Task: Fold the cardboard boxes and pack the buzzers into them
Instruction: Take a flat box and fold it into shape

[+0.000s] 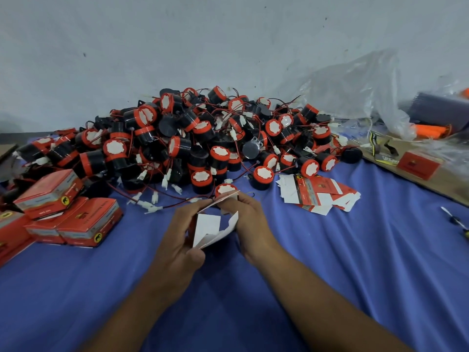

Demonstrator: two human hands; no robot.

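Our left hand [177, 241] curls its fingers round one side of a half-folded cardboard box [208, 229]. Our right hand [250, 222] pinches its far flaps, so the white inside faces us, probably ready for tucking the flaps. We see no buzzer inside it. Just beyond lies the heap of buzzers [203, 138] on the blue cloth [342, 275]. The flat unfolded boxes [317, 194] lie to the right. The closed boxes [83, 222] are stacked at left, their contents hidden.

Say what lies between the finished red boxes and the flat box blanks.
Head view: the left hand and right hand holding a half-folded box, loose white connectors on blue cloth.
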